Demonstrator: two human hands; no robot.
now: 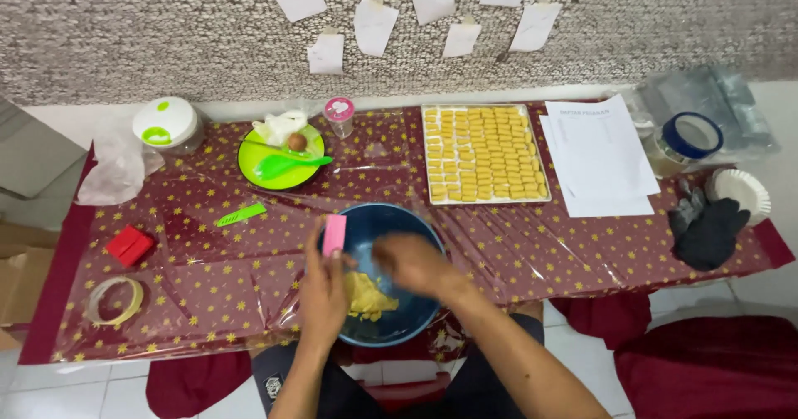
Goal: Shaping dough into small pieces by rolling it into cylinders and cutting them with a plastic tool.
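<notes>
Left hand [322, 290] gripping pink scraper [334, 234] upright at rim of blue bowl [416, 319]. Right hand [413, 263] reaching into bowl, blurred, hovering over yellow dough [370, 298]. Tray of yellow dough pieces [485, 153] sitting just behind bowl, white papers [600, 157] lying beside it, green plate [278, 161] resting further left.

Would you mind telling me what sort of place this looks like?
Probably a home baking setup at a low table: a tray of shaped yellow pastries, a blue bowl of dough, and the left hand holding a pink scraper.
</notes>
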